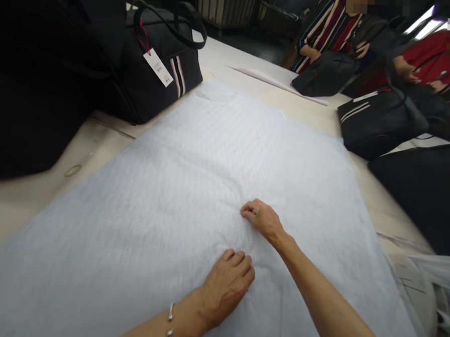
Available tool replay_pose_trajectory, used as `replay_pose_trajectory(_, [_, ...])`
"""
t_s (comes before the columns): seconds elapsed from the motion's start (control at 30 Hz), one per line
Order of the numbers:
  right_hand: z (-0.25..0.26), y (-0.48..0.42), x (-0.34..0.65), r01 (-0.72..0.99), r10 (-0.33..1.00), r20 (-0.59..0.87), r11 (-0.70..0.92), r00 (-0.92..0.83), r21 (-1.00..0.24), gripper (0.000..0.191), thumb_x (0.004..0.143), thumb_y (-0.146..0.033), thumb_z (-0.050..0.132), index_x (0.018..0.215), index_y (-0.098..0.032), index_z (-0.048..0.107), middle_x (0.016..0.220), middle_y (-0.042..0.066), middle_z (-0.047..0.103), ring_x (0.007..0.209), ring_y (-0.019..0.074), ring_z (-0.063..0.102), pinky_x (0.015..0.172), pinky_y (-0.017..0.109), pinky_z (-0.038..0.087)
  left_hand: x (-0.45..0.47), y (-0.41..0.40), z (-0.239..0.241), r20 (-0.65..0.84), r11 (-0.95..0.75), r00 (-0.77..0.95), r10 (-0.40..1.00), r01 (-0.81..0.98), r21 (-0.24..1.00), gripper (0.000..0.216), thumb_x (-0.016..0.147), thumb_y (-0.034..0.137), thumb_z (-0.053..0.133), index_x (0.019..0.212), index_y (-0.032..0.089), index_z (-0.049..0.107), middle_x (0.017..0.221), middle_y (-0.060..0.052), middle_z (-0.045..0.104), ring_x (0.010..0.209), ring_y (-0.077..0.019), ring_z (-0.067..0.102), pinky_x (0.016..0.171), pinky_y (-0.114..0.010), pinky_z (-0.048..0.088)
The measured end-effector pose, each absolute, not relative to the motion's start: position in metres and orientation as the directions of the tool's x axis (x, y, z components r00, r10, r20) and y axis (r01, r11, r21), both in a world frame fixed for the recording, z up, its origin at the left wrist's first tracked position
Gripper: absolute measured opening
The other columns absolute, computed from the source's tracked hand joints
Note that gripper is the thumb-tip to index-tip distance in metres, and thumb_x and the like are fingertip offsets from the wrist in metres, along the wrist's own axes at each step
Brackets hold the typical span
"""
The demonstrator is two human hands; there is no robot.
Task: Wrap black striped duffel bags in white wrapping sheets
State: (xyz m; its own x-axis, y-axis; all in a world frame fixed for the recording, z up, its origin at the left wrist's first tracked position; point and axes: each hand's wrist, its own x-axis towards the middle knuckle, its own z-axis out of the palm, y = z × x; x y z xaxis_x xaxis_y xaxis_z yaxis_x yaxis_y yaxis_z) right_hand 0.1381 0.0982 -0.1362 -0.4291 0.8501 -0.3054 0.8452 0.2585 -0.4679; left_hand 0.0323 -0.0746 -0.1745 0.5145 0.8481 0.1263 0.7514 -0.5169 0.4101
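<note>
A large, thin, pale bluish-white cloth sheet [193,197] lies spread over the table below both hands, with soft wrinkles around them. My right hand [263,221] is closed in a pinch at the sheet's middle, where a crease runs up to its fingertips. Nearer to me, my left hand [230,284] rests on the sheet with its fingers curled down into it; the fingertips are partly hidden. A silver bracelet [170,321] circles the left wrist. The two hands are close together but apart.
Black bags stand along the left, one bag [163,49] with a white tag [158,67]. More black bags [382,116] line the right side. Two people in a striped top [326,28] and a red top [429,51] handle bags at the far right. A rubber band [73,170] lies left.
</note>
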Motion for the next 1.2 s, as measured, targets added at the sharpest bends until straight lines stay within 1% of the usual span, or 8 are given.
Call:
replay_pose_trajectory(0.17, [-0.147, 0.098, 0.145, 0.853, 0.876, -0.284, 0.227, -0.39, -0.469, 0.062, 0.081, -0.029, 0.066, 0.14, -0.031, 0.046, 0.084, -0.004, 0.062, 0.074, 0.0146, 0.057, 0.068, 0.026, 0.039, 0.033, -0.076, -0.181, 0.162, -0.522, 0.503, 0.849, 0.748, 0.409, 0.01, 0.098, 0.017, 0.048, 0.103, 0.016, 0.057, 0.11, -0.007, 0.06, 0.101, -0.0227, 0.052, 0.085, -0.039, 0.038])
replay_pose_trajectory(0.3, [-0.148, 0.101, 0.146, 0.844, 0.89, -0.283, 0.177, -0.356, -0.507, 0.07, 0.077, -0.028, 0.071, 0.141, -0.03, 0.045, 0.08, -0.005, 0.06, 0.069, 0.013, 0.056, 0.066, 0.025, 0.04, 0.033, -0.074, -0.178, 0.119, -0.506, 0.508, 0.853, 0.75, 0.426, 0.005, 0.095, 0.02, 0.056, 0.099, 0.018, 0.056, 0.106, -0.005, 0.061, 0.101, -0.0227, 0.053, 0.084, -0.038, 0.039])
replay_pose_trajectory(0.43, [-0.147, 0.106, 0.149, 0.734, 0.842, -0.383, 0.023, -0.38, -0.678, 0.075, 0.074, -0.025, 0.071, 0.143, -0.028, 0.041, 0.081, -0.007, 0.06, 0.053, 0.0081, 0.053, 0.053, 0.021, 0.041, 0.032, -0.071, -0.173, 0.041, -0.484, 0.517, 0.855, 0.767, 0.422, 0.017, 0.089, 0.027, 0.068, 0.097, 0.018, 0.056, 0.106, -0.003, 0.061, 0.102, -0.023, 0.054, 0.083, -0.038, 0.04])
replay_pose_trajectory(0.6, [-0.153, 0.11, 0.158, 0.685, 0.831, -0.349, 0.052, -0.434, -0.727, 0.063, 0.082, -0.02, 0.057, 0.143, -0.023, 0.039, 0.091, -0.003, 0.062, 0.049, 0.0071, 0.053, 0.049, 0.02, 0.042, 0.031, -0.07, -0.169, -0.001, -0.474, 0.52, 0.854, 0.781, 0.407, 0.024, 0.085, 0.03, 0.073, 0.098, 0.018, 0.056, 0.113, -0.003, 0.061, 0.105, -0.0234, 0.054, 0.084, -0.038, 0.041])
replay_pose_trajectory(0.77, [-0.158, 0.103, 0.159, 0.722, 0.895, -0.173, 0.205, -0.412, -0.661, 0.058, 0.081, -0.01, 0.054, 0.136, -0.027, 0.051, 0.096, -0.001, 0.063, 0.076, 0.0132, 0.06, 0.073, 0.025, 0.046, 0.03, -0.072, -0.165, -0.04, -0.444, 0.506, 0.862, 0.789, 0.424, 0.028, 0.083, 0.027, 0.073, 0.103, 0.02, 0.056, 0.118, -0.003, 0.06, 0.111, -0.0231, 0.052, 0.09, -0.038, 0.041])
replay_pose_trajectory(0.87, [-0.153, 0.092, 0.16, 0.744, 0.93, -0.06, 0.25, -0.363, -0.62, 0.061, 0.079, -0.013, 0.061, 0.137, -0.03, 0.05, 0.108, 0.003, 0.062, 0.085, 0.0178, 0.061, 0.076, 0.028, 0.046, 0.03, -0.071, -0.159, -0.08, -0.411, 0.486, 0.87, 0.806, 0.426, 0.027, 0.083, 0.025, 0.072, 0.106, 0.021, 0.057, 0.12, -0.003, 0.059, 0.112, -0.0231, 0.051, 0.094, -0.038, 0.04])
replay_pose_trajectory(1.07, [-0.123, 0.067, 0.24, 0.757, 0.978, 0.177, 0.199, -0.112, -0.622, 0.039, 0.092, -0.03, 0.05, 0.129, -0.021, 0.056, 0.111, 0.007, 0.063, 0.075, 0.015, 0.06, 0.079, 0.03, 0.05, 0.034, -0.069, -0.147, -0.152, -0.378, 0.474, 0.867, 0.825, 0.42, 0.031, 0.081, 0.019, 0.068, 0.11, 0.023, 0.058, 0.126, -0.004, 0.058, 0.116, -0.0248, 0.05, 0.098, -0.041, 0.039])
replay_pose_trajectory(1.2, [-0.088, 0.044, 0.372, 0.82, 0.956, 0.236, -0.01, 0.176, -0.573, 0.035, 0.093, -0.038, 0.043, 0.108, -0.017, 0.068, 0.107, 0.009, 0.067, 0.093, 0.0185, 0.063, 0.086, 0.028, 0.049, 0.035, -0.062, -0.153, -0.184, -0.358, 0.45, 0.874, 0.852, 0.382, 0.041, 0.076, 0.009, 0.06, 0.114, 0.025, 0.06, 0.13, -0.004, 0.057, 0.12, -0.0254, 0.049, 0.1, -0.042, 0.038])
